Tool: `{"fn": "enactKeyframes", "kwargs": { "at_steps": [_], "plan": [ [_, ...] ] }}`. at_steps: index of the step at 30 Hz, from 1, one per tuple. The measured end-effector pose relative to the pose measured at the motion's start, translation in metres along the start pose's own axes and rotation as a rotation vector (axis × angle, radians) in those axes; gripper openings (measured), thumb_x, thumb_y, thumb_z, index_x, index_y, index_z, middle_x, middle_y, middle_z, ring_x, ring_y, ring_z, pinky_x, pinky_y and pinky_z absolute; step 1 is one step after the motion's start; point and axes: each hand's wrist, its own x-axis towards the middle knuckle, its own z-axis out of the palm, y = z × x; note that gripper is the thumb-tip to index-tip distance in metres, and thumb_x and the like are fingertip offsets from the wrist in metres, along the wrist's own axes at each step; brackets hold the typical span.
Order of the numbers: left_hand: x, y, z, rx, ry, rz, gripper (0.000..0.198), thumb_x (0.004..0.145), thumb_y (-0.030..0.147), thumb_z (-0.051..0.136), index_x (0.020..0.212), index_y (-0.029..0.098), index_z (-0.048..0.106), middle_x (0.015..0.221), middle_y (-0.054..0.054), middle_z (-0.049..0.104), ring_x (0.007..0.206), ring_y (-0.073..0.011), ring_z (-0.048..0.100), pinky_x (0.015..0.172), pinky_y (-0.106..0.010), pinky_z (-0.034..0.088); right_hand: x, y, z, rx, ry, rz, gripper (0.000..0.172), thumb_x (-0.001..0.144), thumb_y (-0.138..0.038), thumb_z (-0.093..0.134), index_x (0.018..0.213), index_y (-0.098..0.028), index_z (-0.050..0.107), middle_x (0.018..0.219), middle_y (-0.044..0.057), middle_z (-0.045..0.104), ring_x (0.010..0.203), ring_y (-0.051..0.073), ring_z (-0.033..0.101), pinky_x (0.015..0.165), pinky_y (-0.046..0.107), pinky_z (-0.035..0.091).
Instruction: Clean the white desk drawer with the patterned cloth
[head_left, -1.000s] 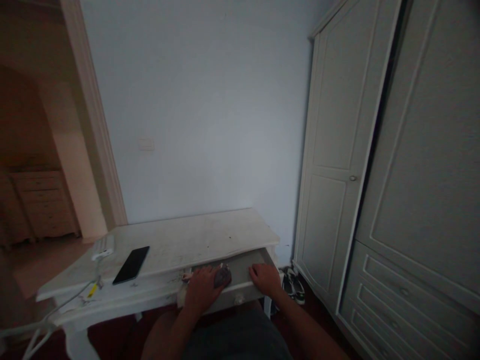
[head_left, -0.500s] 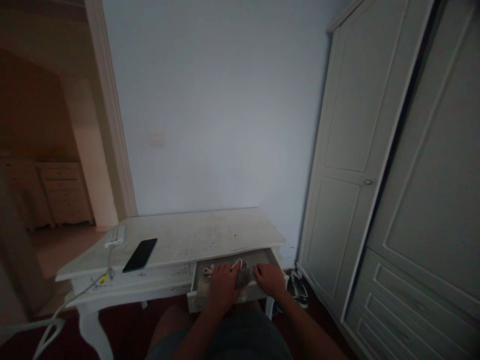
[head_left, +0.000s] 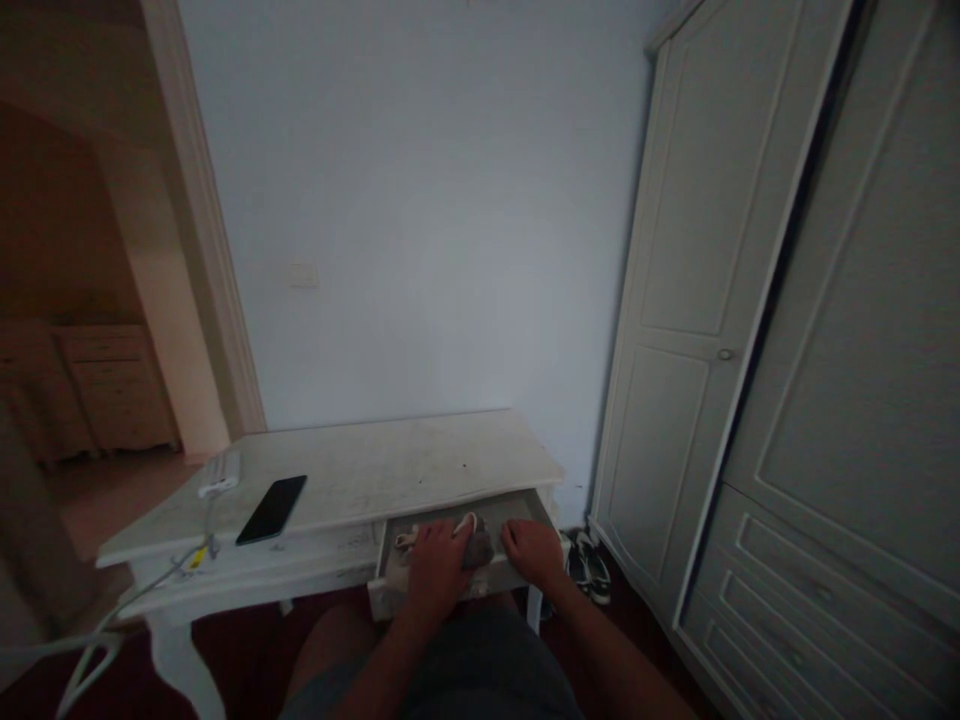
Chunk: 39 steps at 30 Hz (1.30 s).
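A shallow drawer [head_left: 517, 506] is pulled out from the front of a white table [head_left: 397, 450]. Over its left part, my left hand [head_left: 438, 562] is closed on a greyish-brown cloth bundle [head_left: 478, 548] with a pale cord [head_left: 466, 521] looped on top. More pale cord shows just left of the fingers. My right hand [head_left: 531, 550] is curled over the drawer's right part, a little apart from the bundle; what its fingers hold, if anything, is hidden.
A black phone [head_left: 272, 509] lies on the table's left part, near a white power strip [head_left: 222, 472] with a cable. Shoes [head_left: 589, 568] stand on the floor right of the table, beside a tall wardrobe [head_left: 667, 420]. A doorway opens at the left.
The view has shifted slightly. My right hand has drawn a little away from the bundle, while my left hand stays on it.
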Motion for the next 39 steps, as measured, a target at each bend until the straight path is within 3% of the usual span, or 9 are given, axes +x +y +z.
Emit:
{"fn": "enactKeyframes", "kwargs": {
  "at_steps": [3,5,12,15,19,23,30,35,39],
  "plan": [
    [0.01,0.023,0.01,-0.068,0.025,0.051,0.072,0.087,0.025,0.07,0.156,0.029,0.05,0.135,-0.012,0.069,0.126,-0.0331,0.06,0.112,-0.049,0.039,-0.001,0.001,-0.002,-0.01,0.0,-0.017,0.049,0.111,-0.041,0.033,0.103,-0.023,0.078,0.104,0.009,0.081,0.096,0.023,0.076,0.078,0.031,0.047],
    [0.012,0.015,0.01,-0.074,-0.014,0.08,0.077,0.085,0.021,0.069,0.158,0.03,0.047,0.137,-0.011,0.069,0.126,-0.0322,0.061,0.112,-0.047,0.04,-0.001,0.002,-0.003,-0.018,0.002,-0.024,0.048,0.111,-0.041,0.034,0.102,-0.023,0.078,0.103,0.009,0.081,0.096,0.023,0.076,0.078,0.03,0.047],
    [-0.034,-0.097,-0.027,0.189,-0.156,-0.08,0.076,0.08,0.009,0.063,0.153,0.028,0.055,0.145,-0.013,0.067,0.136,-0.0329,0.059,0.115,-0.047,0.038,-0.002,0.0,-0.002,-0.003,0.016,0.002,0.049,0.111,-0.043,0.034,0.099,-0.022,0.077,0.102,0.009,0.081,0.095,0.023,0.076,0.079,0.03,0.047],
    [-0.049,-0.116,-0.036,0.221,-0.089,-0.182,0.07,0.086,0.011,0.057,0.154,0.027,0.053,0.147,-0.013,0.065,0.135,-0.0314,0.059,0.111,-0.046,0.041,-0.003,-0.001,-0.002,0.018,0.012,0.012,0.048,0.11,-0.043,0.035,0.099,-0.023,0.078,0.103,0.009,0.081,0.096,0.024,0.076,0.078,0.03,0.047],
    [-0.028,-0.105,-0.033,0.182,-0.076,-0.293,0.062,0.093,0.02,0.054,0.154,0.025,0.05,0.145,-0.015,0.063,0.13,-0.032,0.06,0.099,-0.044,0.048,-0.003,-0.002,-0.004,0.019,0.007,0.023,0.048,0.11,-0.042,0.036,0.099,-0.022,0.078,0.104,0.01,0.081,0.096,0.023,0.076,0.078,0.03,0.047],
    [-0.003,-0.094,-0.033,0.181,-0.1,-0.238,0.061,0.088,0.019,0.057,0.148,0.028,0.057,0.14,-0.014,0.064,0.128,-0.0346,0.059,0.101,-0.048,0.045,-0.003,-0.001,-0.004,0.004,0.006,0.02,0.048,0.11,-0.043,0.036,0.099,-0.023,0.078,0.102,0.009,0.081,0.093,0.022,0.076,0.078,0.029,0.047],
    [-0.013,-0.079,-0.028,0.121,-0.159,-0.077,0.057,0.087,0.022,0.062,0.143,0.032,0.063,0.133,-0.01,0.07,0.129,-0.0329,0.06,0.107,-0.049,0.04,-0.004,-0.001,-0.001,0.023,0.02,0.007,0.046,0.11,-0.042,0.036,0.101,-0.023,0.077,0.106,0.009,0.081,0.096,0.023,0.075,0.08,0.03,0.046],
    [0.013,-0.027,-0.009,0.039,-0.154,0.015,0.047,0.095,0.036,0.06,0.141,0.028,0.064,0.133,-0.012,0.07,0.125,-0.0333,0.063,0.103,-0.046,0.043,-0.004,-0.001,-0.001,0.023,0.011,0.001,0.047,0.11,-0.042,0.036,0.098,-0.023,0.077,0.102,0.009,0.081,0.093,0.023,0.075,0.078,0.031,0.045],
    [0.026,0.018,-0.001,-0.018,-0.11,0.11,0.06,0.093,0.034,0.063,0.152,0.03,0.052,0.141,-0.012,0.065,0.129,-0.0334,0.059,0.107,-0.047,0.041,-0.004,0.001,-0.003,0.025,0.006,0.003,0.049,0.112,-0.041,0.03,0.106,-0.023,0.075,0.104,0.009,0.08,0.095,0.023,0.075,0.077,0.03,0.045]
  ]
}}
